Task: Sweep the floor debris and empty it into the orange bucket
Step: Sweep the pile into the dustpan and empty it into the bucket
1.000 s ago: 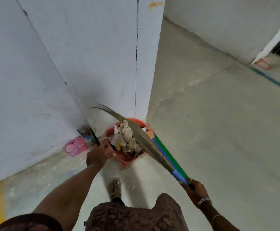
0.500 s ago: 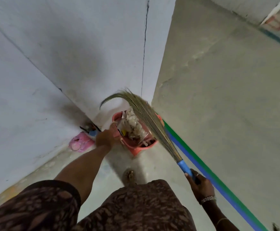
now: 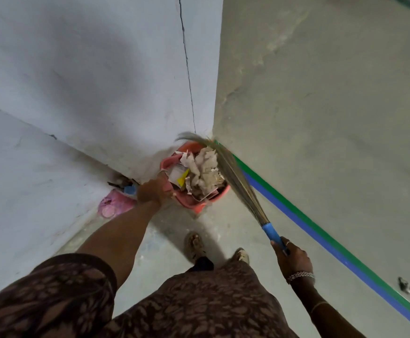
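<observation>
Head view shows the orange bucket (image 3: 199, 206) on the floor at the wall corner, heaped with paper debris (image 3: 204, 167). Your left hand (image 3: 153, 191) grips its near-left rim, though blur hides the fingers. Judge it light but loosely piled, so hold the stiff rim and tip gently. Your right hand (image 3: 294, 258) is wrapped round the blue handle of the broom (image 3: 238, 184), whose long axis runs up-left from that hand, its soft bristle tips crossing the bucket's right edge toward the corner.
</observation>
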`<state>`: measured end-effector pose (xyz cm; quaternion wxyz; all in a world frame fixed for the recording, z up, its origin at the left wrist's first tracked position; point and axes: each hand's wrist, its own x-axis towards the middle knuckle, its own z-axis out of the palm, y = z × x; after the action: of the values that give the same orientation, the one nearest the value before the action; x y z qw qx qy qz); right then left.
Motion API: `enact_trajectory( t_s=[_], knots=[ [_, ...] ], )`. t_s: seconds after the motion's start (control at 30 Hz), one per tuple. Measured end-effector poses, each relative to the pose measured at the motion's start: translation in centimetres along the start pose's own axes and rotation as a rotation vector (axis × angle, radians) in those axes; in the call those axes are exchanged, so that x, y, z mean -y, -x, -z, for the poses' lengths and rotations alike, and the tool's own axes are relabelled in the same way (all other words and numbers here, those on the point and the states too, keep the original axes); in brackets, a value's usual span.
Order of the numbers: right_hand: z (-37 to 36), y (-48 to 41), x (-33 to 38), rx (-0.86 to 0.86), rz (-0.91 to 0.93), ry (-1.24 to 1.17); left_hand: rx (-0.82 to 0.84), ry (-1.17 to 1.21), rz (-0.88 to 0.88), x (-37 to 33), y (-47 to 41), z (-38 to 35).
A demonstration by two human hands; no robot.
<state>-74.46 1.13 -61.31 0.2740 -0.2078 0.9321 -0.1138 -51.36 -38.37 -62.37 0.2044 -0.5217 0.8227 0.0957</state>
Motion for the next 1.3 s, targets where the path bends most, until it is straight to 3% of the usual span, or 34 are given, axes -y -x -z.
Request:
enact_trajectory(
  t_s=[0.27,0.47,0.63,0.83,1.03,1.3],
  knots=[
    [0.9,0.6,0.5,-0.094,0.095,-0.041,-0.026,0.076,0.015,-0.4,-0.3,0.4],
    [-0.1,0.9,1.5,0.034,0.159,-0.005,-0.047,0.038,0.052,-0.4,-0.5,0.6],
    [-0.4,0.5,1.5,0.16,0.091,0.018,0.001,0.052,0.085,0.0,-1.2,0.0],
    [0.6,0.2,0.6,0.057,0.01,0.007,-0.03,0.095,0.085,0.2,-1.5,-0.8],
    [1.0,0.8,-0.9,-0.006,0.087,-0.071,-0.046,0.051,0.105,-0.6,-1.5,-0.8],
    [-0.9,1.4,-1.3,0.215,0.137,0.053,-0.055,0.091,0.1,-1.7,-1.5,0.0]
  ],
)
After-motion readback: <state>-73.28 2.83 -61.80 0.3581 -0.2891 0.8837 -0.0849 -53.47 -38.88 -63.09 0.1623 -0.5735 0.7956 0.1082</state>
